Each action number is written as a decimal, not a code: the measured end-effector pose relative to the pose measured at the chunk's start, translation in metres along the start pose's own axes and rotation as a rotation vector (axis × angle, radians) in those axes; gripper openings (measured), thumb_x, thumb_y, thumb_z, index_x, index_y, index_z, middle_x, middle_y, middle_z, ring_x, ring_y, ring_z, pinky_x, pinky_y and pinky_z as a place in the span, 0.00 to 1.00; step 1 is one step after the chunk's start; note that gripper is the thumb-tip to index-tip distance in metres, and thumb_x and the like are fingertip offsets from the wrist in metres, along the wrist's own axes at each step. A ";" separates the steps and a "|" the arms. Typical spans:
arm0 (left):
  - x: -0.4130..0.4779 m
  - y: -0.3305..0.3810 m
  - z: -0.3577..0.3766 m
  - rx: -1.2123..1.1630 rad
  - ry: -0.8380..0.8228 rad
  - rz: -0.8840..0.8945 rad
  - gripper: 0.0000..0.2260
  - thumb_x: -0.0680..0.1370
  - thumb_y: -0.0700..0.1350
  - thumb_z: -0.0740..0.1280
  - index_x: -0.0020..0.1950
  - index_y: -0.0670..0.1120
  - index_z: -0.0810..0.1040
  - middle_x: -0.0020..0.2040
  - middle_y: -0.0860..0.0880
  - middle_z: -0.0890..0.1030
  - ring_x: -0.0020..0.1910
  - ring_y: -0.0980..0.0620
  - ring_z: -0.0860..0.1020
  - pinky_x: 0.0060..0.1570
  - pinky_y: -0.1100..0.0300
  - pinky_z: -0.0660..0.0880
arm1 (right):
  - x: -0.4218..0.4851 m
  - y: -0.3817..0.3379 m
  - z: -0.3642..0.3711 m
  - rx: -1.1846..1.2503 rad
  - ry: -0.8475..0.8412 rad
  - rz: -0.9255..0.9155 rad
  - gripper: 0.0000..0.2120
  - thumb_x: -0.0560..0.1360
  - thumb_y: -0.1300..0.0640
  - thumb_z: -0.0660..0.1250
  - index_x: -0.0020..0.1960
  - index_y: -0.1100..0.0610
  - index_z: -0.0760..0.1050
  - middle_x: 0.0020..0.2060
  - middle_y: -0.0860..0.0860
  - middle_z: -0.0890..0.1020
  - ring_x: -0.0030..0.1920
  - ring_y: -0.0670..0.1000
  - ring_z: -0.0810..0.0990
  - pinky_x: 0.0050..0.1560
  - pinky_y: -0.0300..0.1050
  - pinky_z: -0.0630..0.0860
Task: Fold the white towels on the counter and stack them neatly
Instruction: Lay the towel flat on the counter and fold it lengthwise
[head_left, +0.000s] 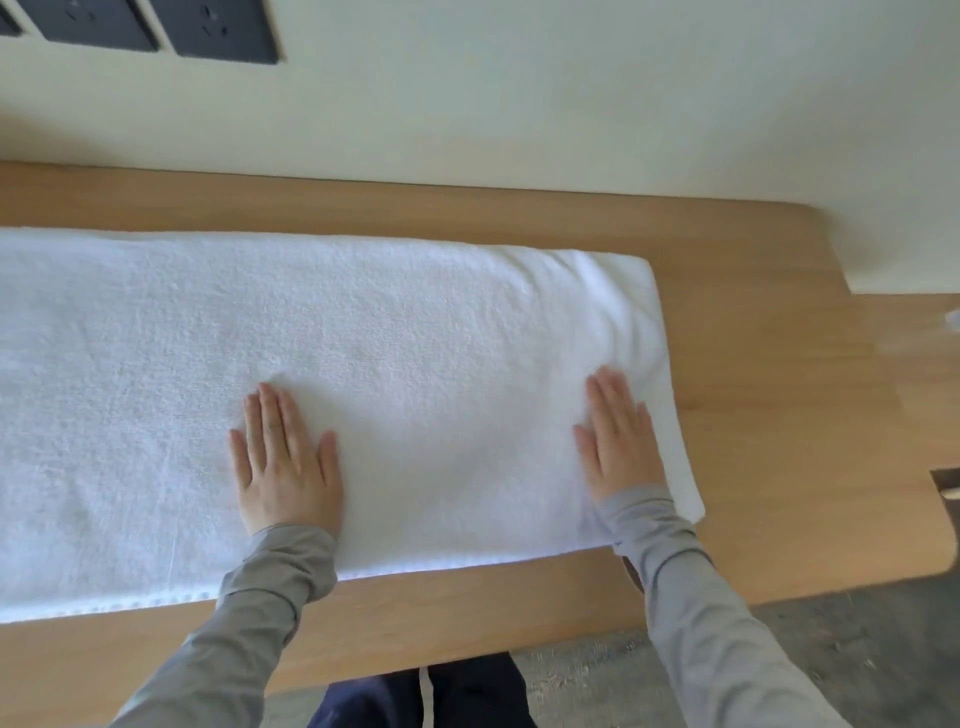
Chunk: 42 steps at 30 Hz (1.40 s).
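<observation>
So the white towel (363, 374) is lying lengthwise along the wooden counter (753, 364), running off the left edge of view; it looks doubled over already, going by the thick rounded fold at its right end. Both hands are flat on it, fingers straight, gripping nothing; left hand (285, 462) near the middle, right hand (618, 436) just inside the right end, well apart. My guess is they're pressing creases out so the next fold lands square; no stack in sight yet.
</observation>
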<state>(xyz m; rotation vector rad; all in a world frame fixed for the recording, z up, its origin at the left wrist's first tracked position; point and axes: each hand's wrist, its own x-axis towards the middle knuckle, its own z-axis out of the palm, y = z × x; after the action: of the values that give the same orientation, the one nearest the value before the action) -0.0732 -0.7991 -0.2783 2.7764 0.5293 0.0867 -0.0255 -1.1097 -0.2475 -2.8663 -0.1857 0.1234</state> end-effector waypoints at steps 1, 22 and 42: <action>-0.002 0.010 -0.001 -0.025 -0.012 0.033 0.30 0.79 0.55 0.46 0.75 0.37 0.55 0.76 0.39 0.57 0.75 0.43 0.53 0.74 0.44 0.50 | -0.003 0.006 -0.003 0.111 0.064 0.109 0.26 0.80 0.56 0.55 0.75 0.60 0.52 0.75 0.53 0.53 0.76 0.51 0.49 0.74 0.48 0.47; -0.088 0.182 0.027 0.001 -0.317 0.710 0.51 0.59 0.67 0.73 0.73 0.41 0.64 0.73 0.45 0.66 0.72 0.45 0.64 0.68 0.45 0.66 | 0.013 0.025 -0.065 1.209 -0.178 0.775 0.12 0.71 0.67 0.70 0.52 0.71 0.75 0.40 0.57 0.79 0.30 0.47 0.77 0.27 0.31 0.73; -0.049 0.182 -0.006 -1.082 -1.006 -0.266 0.32 0.73 0.71 0.53 0.66 0.50 0.72 0.65 0.48 0.75 0.65 0.50 0.72 0.69 0.46 0.64 | -0.022 -0.024 -0.037 1.400 0.041 0.708 0.24 0.74 0.50 0.66 0.68 0.53 0.67 0.61 0.48 0.76 0.59 0.44 0.76 0.56 0.37 0.75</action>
<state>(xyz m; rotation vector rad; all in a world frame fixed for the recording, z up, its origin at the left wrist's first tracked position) -0.0562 -0.9767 -0.2158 1.4006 0.3731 -0.7842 -0.0468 -1.0989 -0.2041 -1.4157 0.6650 0.2106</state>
